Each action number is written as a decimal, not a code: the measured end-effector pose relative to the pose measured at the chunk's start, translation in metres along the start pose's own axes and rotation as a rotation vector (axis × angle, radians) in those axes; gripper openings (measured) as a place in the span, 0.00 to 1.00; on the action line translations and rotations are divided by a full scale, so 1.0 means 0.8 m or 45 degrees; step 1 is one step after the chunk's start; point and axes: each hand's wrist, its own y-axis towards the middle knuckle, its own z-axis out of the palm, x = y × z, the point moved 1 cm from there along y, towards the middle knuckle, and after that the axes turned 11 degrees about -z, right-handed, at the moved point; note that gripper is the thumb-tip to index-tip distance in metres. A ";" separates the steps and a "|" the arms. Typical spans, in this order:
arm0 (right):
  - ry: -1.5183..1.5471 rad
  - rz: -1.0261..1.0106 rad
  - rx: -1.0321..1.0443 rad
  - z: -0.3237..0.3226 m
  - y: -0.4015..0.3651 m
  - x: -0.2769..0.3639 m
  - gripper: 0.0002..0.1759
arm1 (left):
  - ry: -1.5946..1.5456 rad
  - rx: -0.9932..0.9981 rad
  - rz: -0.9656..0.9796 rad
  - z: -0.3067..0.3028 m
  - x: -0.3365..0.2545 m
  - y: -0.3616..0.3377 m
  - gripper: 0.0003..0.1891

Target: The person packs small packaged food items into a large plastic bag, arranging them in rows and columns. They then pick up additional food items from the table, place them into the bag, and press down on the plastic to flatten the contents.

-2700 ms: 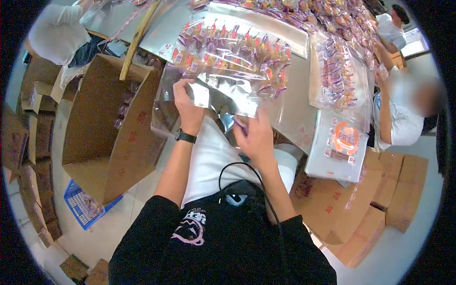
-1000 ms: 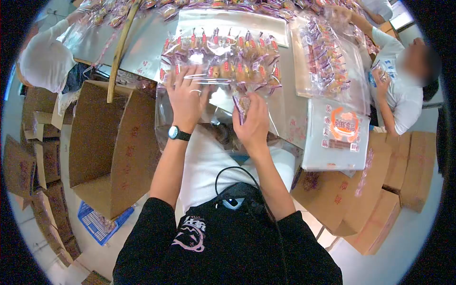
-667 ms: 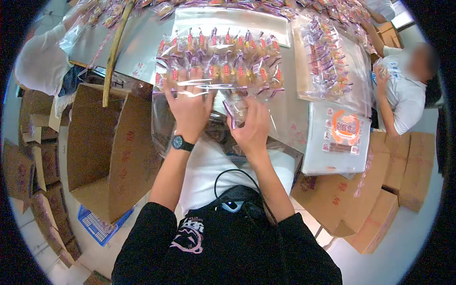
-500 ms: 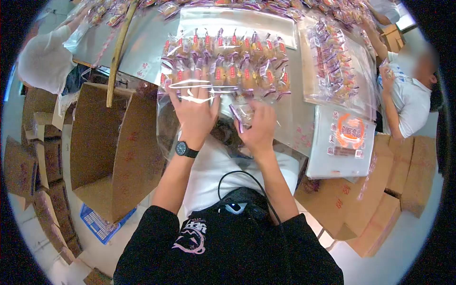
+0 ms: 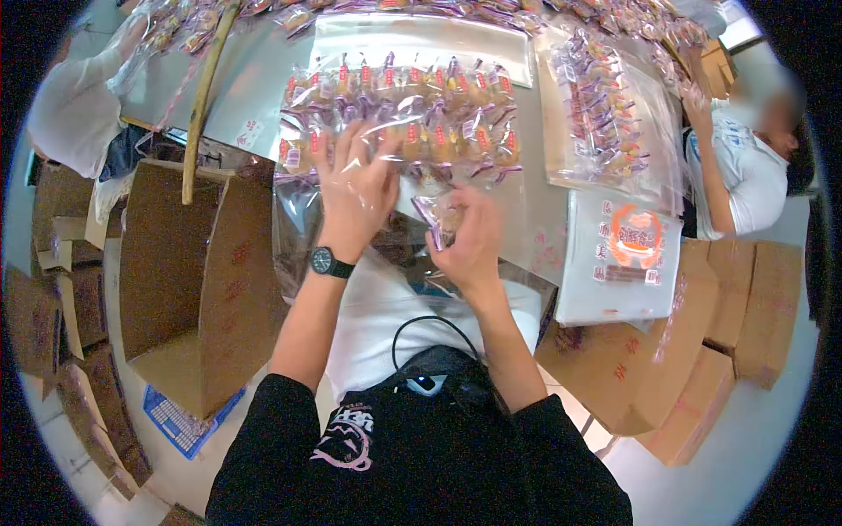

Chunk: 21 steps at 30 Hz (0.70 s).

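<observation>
Two rows of small wrapped packets (image 5: 412, 83) lie in a large clear plastic bag (image 5: 298, 210) on the table in front of me. My left hand (image 5: 355, 188), wearing a black watch (image 5: 323, 260), rests with fingers spread at the lower row, left of centre. Between the fingers and thumb of my right hand (image 5: 474, 235) is a single wrapped packet (image 5: 436, 219), just below the rows. Glare on the film blurs the edges around both hands.
Printed plastic bags (image 5: 618, 254) are stacked at the right, below another bagged set of packets (image 5: 601, 105). A wooden stick (image 5: 203, 105) lies at the left. Open cardboard boxes (image 5: 175, 280) flank me. One person (image 5: 745, 167) works at the right, another (image 5: 77, 114) at the left.
My left hand has moved up relative to the packets, its fingers now over the lower row. My right hand still holds the packet, now turned slightly. The whole view has shifted a little.
</observation>
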 end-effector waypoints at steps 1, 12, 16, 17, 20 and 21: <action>0.011 -0.073 -0.019 -0.003 0.002 0.004 0.35 | -0.013 -0.004 -0.015 0.004 0.000 -0.001 0.23; 0.726 0.432 -0.033 0.012 0.001 0.037 0.36 | 0.011 -0.088 -0.052 0.022 0.006 -0.007 0.22; 0.934 0.621 0.140 0.001 0.008 0.037 0.33 | 0.005 -0.016 -0.074 0.018 0.006 -0.004 0.24; 0.987 0.654 0.141 0.001 0.011 0.037 0.31 | 0.013 -0.032 -0.084 0.014 0.006 -0.001 0.24; 0.472 0.374 0.121 -0.011 0.014 0.034 0.27 | 0.014 -0.044 -0.165 0.006 0.004 0.000 0.24; 0.409 0.394 0.129 -0.014 0.013 0.035 0.26 | 0.038 -0.058 -0.161 0.006 0.004 -0.001 0.24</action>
